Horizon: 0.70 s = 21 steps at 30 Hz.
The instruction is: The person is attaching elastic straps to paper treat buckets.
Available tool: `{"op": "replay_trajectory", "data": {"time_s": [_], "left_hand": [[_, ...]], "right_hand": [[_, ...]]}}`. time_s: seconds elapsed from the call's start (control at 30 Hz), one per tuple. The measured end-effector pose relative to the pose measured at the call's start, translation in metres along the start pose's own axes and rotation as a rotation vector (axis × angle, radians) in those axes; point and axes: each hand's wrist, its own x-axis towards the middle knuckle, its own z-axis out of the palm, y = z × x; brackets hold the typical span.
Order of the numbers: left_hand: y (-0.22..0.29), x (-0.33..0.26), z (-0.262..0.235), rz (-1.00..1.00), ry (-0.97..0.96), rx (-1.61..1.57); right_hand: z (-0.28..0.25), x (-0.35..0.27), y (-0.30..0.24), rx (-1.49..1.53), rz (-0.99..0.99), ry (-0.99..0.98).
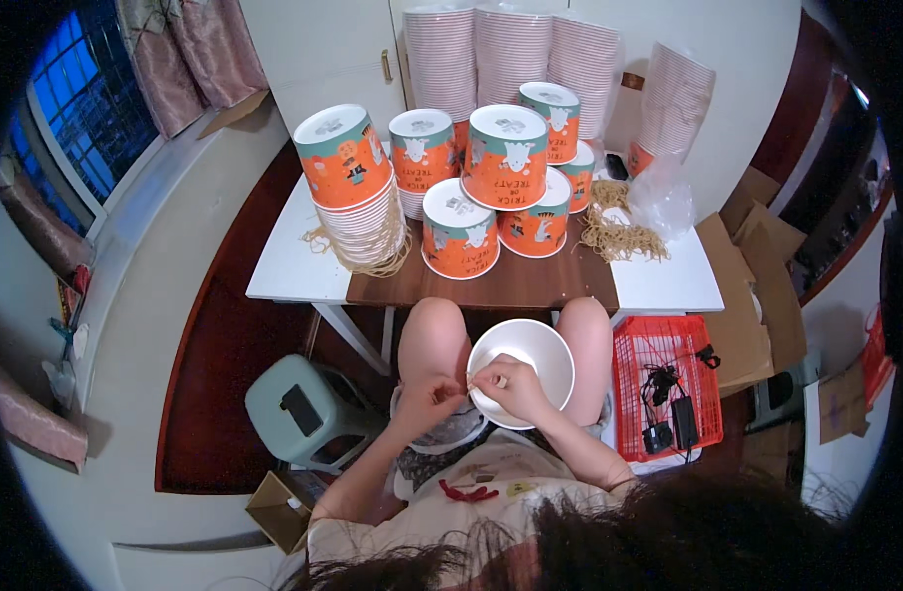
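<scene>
White bucket [540, 343] by hands [516, 388]; orange buckets [507, 165] lettered.

From head height, the scene is viewed downward and forward in one wide fisheye view, the knees [434, 335] being shown close and the table [402, 289] farther ahead

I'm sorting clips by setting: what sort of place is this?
Probably a room in a home, perhaps doubling as a small workspace: pink curtains hang by the window, a plastic stool stands near the table, and orange buckets crowd the tabletop.
</scene>
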Motion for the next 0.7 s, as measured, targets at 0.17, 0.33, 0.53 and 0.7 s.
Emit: {"op": "replay_trajectory", "data": {"time_s": [0.17, 0.33, 0.53, 0.7], "left_hand": [[-0.003, -0.002, 0.015, 0.203, 0.100, 0.148], [0.003, -0.003, 0.015, 0.169, 0.215, 0.277], [0.014, -0.002, 0.018, 0.344, 0.401, 0.230], [0.008, 0.000, 0.024, 0.378, 0.390, 0.154]], "right_hand": [[0.002, 0.001, 0.003, 0.065, 0.010, -0.017], [0.003, 0.000, 0.005, 0.082, 0.029, -0.027], [0.005, -0.002, 0.008, 0.102, 0.034, -0.027], [0.006, -0.002, 0.006, 0.126, 0.070, -0.041]]}}
